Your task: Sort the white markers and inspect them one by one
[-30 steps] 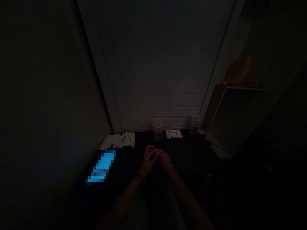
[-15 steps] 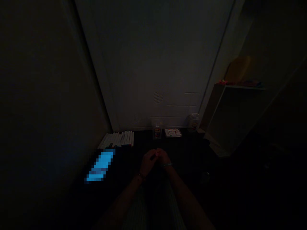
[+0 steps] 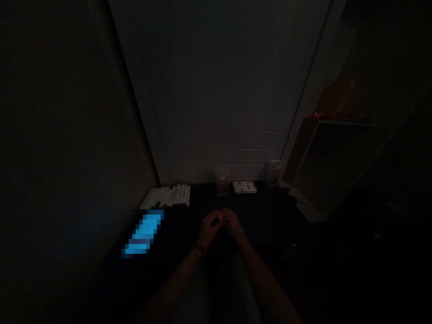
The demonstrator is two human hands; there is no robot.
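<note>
Where the two hands meet, a small pink object [image 3: 220,218] is held

Although the whole scene is very dark, several things can be made out on the black table [image 3: 270,216]. At its far left, a row of white markers [image 3: 170,195] is laid side by side, and dark and coloured ends are seen at the near side. Nearer, a blue lit screen [image 3: 143,234] is shown only in coarse blocks. Beyond the hands, a clear container [image 3: 222,185] is stood upright; just beside it a flat white case [image 3: 245,187] is placed, and farther right a second clear container [image 3: 274,173] is set near the shelf unit [image 3: 310,157]. The far side is closed off by a pale panel [image 3: 219,90].

The small pink object is found over the near part of the table, between the left hand [image 3: 208,225] and the right hand [image 3: 232,221]. Its round end is turned toward the camera; because the rest is covered by fingers, the long axis cannot be told. A narrow grip is made by the curled fingers of both hands; how the hold is shared cannot be told.
</note>
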